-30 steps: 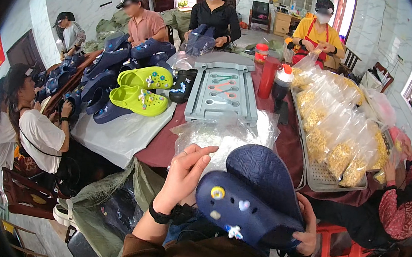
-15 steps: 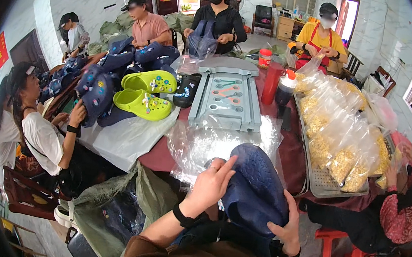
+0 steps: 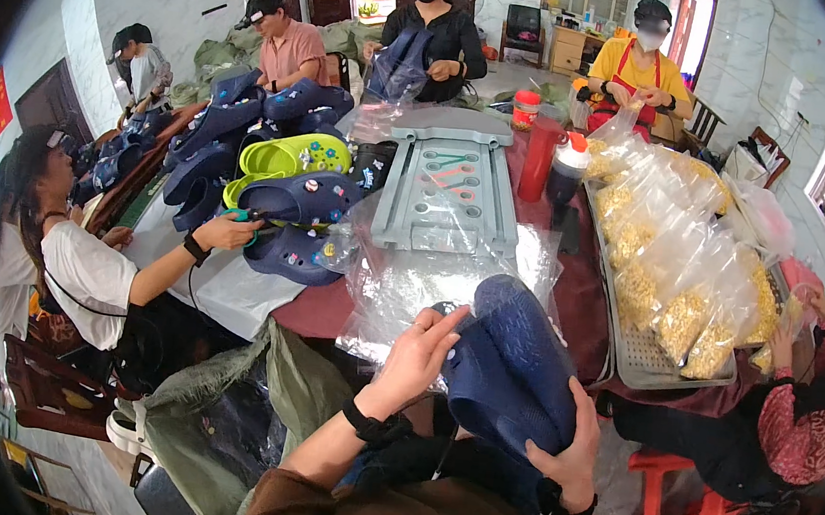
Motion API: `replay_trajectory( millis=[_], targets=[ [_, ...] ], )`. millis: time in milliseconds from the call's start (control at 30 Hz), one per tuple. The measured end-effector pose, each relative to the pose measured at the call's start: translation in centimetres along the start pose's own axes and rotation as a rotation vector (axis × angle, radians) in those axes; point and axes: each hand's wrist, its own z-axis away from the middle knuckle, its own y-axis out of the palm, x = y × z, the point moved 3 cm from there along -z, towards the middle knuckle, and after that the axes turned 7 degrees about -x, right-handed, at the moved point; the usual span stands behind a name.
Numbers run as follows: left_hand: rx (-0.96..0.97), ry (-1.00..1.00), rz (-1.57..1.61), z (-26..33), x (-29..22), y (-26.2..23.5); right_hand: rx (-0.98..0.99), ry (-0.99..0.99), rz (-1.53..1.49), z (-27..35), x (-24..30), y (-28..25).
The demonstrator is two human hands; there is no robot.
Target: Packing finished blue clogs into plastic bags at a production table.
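Observation:
A pair of navy clogs (image 3: 518, 369), lying side by side and tilted, is held over the near table edge. My right hand (image 3: 569, 445) grips them at their lower right, thumb on the near surface. Along the left clog's outer side, my left hand (image 3: 419, 354) presses its fingers, closed on the pair. Just beyond the clogs, clear plastic bags (image 3: 387, 305) lie flat on the table. The undersides of the clogs and some of my fingers are hidden.
A grey plastic panel (image 3: 447, 196) lies ahead. Left are lime clogs (image 3: 282, 158), piled navy clogs (image 3: 230, 128) and a co-worker's hand (image 3: 224, 231) with a teal-handled tool. Bagged yellow pieces (image 3: 682, 321) fill a tray (image 3: 656, 377) at right. A green sack (image 3: 302, 397) stands below.
The clogs in my hands have turned, so both now show side by side. At left, the co-worker's navy clogs now sit before the lime ones, and a teal-handled tool is in that hand.

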Motion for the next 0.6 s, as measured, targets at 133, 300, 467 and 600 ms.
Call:
replay_trajectory(
  millis=[133, 300, 467, 600],
  targets=[
    [-0.007, -0.037, -0.034, -0.4, -0.5, -0.8, 0.088, 0.093, -0.087, -0.2, 0.3, 0.5],
    [-0.028, 0.059, -0.206, -1.4, -1.4, -1.0, 0.191, 0.11, -0.104, -0.7, 1.6, 1.5],
    [0.099, 0.085, -0.284, -1.4, -3.7, -1.1, 0.119, 0.112, -0.123, -0.6, 1.4, 2.1],
    [0.117, 0.128, -0.271, -0.3, -3.7, -1.6, 0.07, 0.111, -0.15, 0.3, 0.1, 2.7]
  ],
)
